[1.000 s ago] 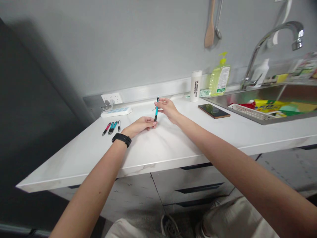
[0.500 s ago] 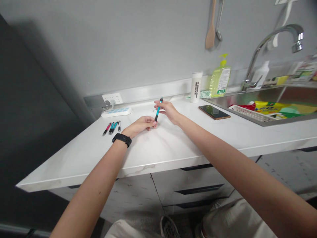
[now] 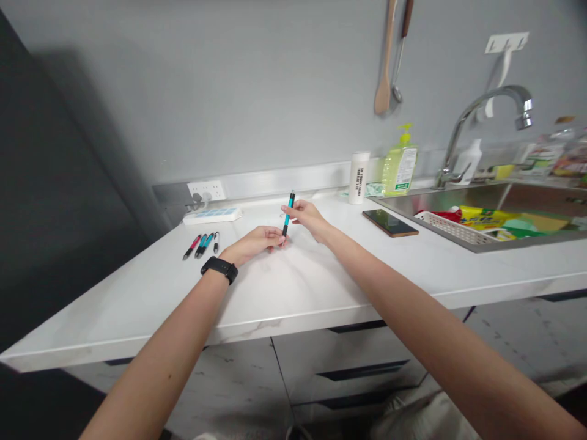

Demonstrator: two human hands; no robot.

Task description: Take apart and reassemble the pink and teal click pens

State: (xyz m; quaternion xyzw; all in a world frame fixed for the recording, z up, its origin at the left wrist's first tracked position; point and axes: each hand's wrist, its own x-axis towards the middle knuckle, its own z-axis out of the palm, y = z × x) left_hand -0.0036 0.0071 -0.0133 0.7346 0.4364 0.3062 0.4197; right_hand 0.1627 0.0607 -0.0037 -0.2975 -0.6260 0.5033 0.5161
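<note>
Left grip [image 3: 254,243] holds teal pen [image 3: 287,221] low, right grip [image 3: 308,216] higher.

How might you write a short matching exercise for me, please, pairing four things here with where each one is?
Things:
1. Phone
2. Watch
3. Wooden spatula
4. Raised pen

Places:
A. Hanging against the wall
B. Held at the fingers of the left hand and right hand
C. Flat on the counter, beside the sink
D. Worn on the left arm

Right pairs: 1-C, 2-D, 3-A, 4-B.
</note>
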